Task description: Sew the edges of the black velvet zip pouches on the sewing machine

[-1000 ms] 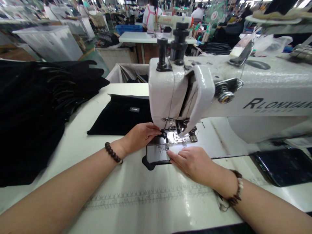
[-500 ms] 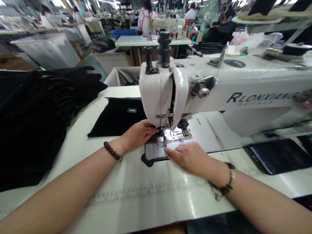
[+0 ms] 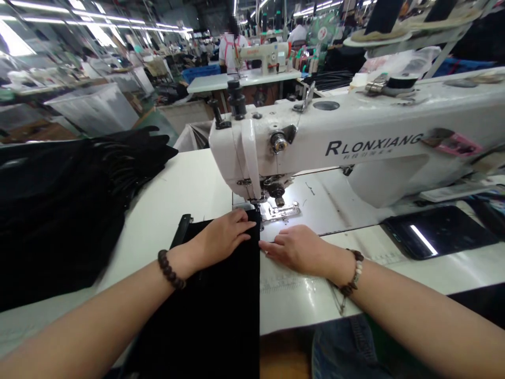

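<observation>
Fingers [image 3: 245,226] of the left hand [image 3: 219,241] rest slightly apart on top of a flat, straight-edged panel of black fabric [image 3: 232,300]; those of the right hand [image 3: 303,250] are bunched close, and from my head view I cannot tell whether they pinch its edge. At the far left I see a heaped stack of black fabric pieces [image 3: 59,216] on a glossy white tabletop [image 3: 189,181]. Next comes a bracelet of dark round beads [image 3: 171,271] on the left wrist. The panel runs from beneath the head of a long white sewing machine lettered RLONXIANG [image 3: 379,121] down past the tabletop's front edge. Just right of its straight side, I see a shiny metal guide plate [image 3: 283,211], brightly lit, with the right fingertips at the panel's edge nearer me. Farther right, a glossy black smartphone [image 3: 442,229] lies below the machine's arm.
</observation>
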A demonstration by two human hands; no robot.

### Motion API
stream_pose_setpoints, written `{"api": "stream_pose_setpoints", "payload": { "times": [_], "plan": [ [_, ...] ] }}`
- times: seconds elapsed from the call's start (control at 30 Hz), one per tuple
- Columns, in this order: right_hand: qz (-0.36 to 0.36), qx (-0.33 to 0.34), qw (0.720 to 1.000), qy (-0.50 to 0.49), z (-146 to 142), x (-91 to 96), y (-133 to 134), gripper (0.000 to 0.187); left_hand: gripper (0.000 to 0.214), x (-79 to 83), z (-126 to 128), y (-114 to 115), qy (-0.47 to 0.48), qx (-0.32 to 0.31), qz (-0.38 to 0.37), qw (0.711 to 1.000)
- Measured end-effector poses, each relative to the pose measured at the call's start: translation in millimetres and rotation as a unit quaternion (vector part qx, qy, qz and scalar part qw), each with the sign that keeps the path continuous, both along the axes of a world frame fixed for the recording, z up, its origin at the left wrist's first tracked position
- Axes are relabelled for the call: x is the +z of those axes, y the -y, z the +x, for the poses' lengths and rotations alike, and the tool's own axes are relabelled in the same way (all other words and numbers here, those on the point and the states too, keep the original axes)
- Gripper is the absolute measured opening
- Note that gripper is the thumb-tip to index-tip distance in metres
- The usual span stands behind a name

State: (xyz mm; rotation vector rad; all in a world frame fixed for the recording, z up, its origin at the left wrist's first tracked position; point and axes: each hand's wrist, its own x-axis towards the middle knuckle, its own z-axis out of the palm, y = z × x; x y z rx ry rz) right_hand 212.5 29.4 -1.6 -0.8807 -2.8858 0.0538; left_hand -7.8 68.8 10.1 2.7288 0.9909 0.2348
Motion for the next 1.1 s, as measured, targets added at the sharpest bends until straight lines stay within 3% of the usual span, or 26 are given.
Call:
{"api": "stream_pose_setpoints", "payload": {
  "times": [0.1, 0.23, 0.47, 0.87, 1.1],
  "plan": [
    [-0.004, 0.019, 1.0, 0.004, -2.1, 2.8, 5.2, 0.025, 0.026, -11.3, 6.4, 9.5, 0.088, 0.044, 0.01, 0.995],
    [-0.028, 0.027, 0.999, 0.024, -6.8, 7.9, 12.2, 0.019, 0.026, -18.8, 12.2, 15.6, 0.12, 0.094, 0.018, 0.988],
    [-0.076, 0.043, 0.994, 0.062, -9.1, 16.1, 16.3, 0.024, 0.041, -15.1, 19.0, 19.3, 0.053, 0.013, 0.049, 0.997],
    [-0.075, 0.063, 0.992, 0.075, -9.1, 17.1, 15.6, 0.016, 0.021, -10.3, 28.1, 16.4, 0.118, 0.041, 0.171, 0.977],
    [-0.08, 0.071, 0.992, 0.06, -8.5, 16.7, 17.5, 0.021, 0.02, -15.4, 27.7, 28.2, 0.098, 0.042, 0.113, 0.988]
  ]
}}
